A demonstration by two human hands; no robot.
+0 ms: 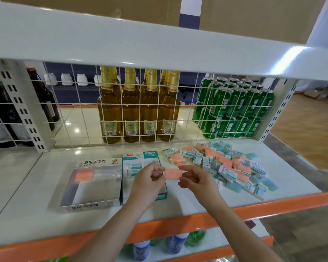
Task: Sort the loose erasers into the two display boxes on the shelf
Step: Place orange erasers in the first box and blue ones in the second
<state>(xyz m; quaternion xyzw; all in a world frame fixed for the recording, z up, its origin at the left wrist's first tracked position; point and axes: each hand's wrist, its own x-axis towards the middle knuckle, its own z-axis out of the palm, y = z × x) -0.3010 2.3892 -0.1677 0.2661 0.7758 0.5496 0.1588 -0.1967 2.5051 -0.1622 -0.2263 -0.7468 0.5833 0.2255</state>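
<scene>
Head view: "지우개" box, pink eraser.

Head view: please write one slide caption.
Both hands hold an orange eraser above two display boxes.

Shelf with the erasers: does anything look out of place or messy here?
Yes. The loose erasers lie in a jumbled heap right of the boxes, overlapping at all angles. The grey box holds only one orange eraser, so it looks nearly bare.
</scene>
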